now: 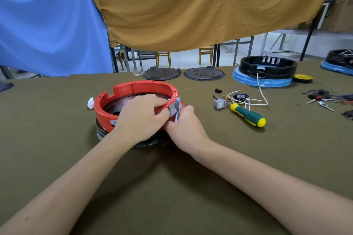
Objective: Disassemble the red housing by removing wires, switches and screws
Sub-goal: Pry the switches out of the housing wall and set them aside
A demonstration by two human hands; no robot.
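Note:
The red housing (133, 88) is a round ring that sits open side up on the olive table cloth, on top of a black wrapped base. My left hand (142, 115) grips its right wall, fingers curled over the rim and thumb outside. A grey switch part (174, 109) sticks out of that wall. My right hand (183, 124) pinches it from below and outside. A loose grey switch (219, 103), white wires (246, 99) and a green-and-yellow screwdriver (248, 115) lie to the right.
Two dark round plates (162, 73) (204, 73) lie at the table's far edge. A black housing on a blue base (267, 71) and a yellow tape roll (302, 78) stand at the right back. More small parts and wires (324, 97) lie far right. Cloths hang above.

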